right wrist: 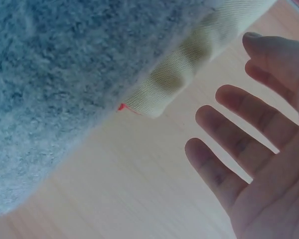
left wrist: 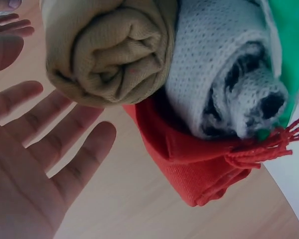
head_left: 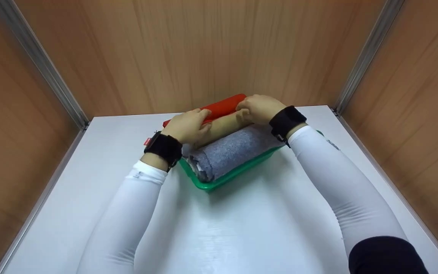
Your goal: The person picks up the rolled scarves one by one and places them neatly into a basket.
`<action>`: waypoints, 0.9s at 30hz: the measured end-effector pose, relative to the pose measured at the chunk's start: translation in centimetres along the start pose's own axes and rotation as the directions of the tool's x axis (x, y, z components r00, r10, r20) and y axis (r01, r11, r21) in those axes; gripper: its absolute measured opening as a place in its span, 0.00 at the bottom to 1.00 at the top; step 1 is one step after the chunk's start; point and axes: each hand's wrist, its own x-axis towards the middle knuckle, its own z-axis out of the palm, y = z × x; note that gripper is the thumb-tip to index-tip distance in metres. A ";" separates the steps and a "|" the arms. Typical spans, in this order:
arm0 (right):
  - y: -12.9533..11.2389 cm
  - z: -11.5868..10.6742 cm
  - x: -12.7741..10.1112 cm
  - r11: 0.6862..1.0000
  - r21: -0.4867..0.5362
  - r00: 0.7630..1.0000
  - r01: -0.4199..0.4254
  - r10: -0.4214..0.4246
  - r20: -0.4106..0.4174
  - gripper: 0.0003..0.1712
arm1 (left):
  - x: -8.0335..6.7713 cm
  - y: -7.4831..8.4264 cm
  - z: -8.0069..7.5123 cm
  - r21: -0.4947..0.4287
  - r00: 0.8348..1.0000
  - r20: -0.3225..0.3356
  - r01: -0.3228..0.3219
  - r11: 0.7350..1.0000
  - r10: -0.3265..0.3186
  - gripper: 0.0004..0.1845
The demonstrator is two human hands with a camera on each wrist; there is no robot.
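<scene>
A green tray [head_left: 207, 185] on the white table holds three rolled cloths side by side: a grey roll [head_left: 230, 152] nearest me, a tan roll [head_left: 222, 127] in the middle, and a red roll [head_left: 222, 106] at the far side. My left hand [head_left: 186, 127] is at the left end of the tan roll, my right hand [head_left: 261, 108] at its right end. In the left wrist view the left hand [left wrist: 35, 164] has straight, spread fingers just clear of the tan roll [left wrist: 109, 50]. The right hand [right wrist: 254, 159] is likewise spread beside the tan roll [right wrist: 189, 64].
The white table [head_left: 219, 228] is boxed in by wooden panels [head_left: 211, 49] at the back and both sides. The tray sits near the back, turned at an angle. The red roll's fringe [left wrist: 269, 147] hangs out at its left end.
</scene>
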 end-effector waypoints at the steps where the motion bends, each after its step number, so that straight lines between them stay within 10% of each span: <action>1: 0.0 0.0 -0.1 1.000 0.006 1.000 -0.001 0.001 -0.007 0.22 | -0.1 0.0 0.0 0.011 1.000 -0.013 0.002 1.000 -0.002 0.29; 27: 1.0 2.0 -4.9 0.999 -0.012 0.968 -0.041 0.037 -0.247 0.24 | -2.7 0.9 1.6 0.162 0.967 -0.252 0.007 0.987 0.034 0.22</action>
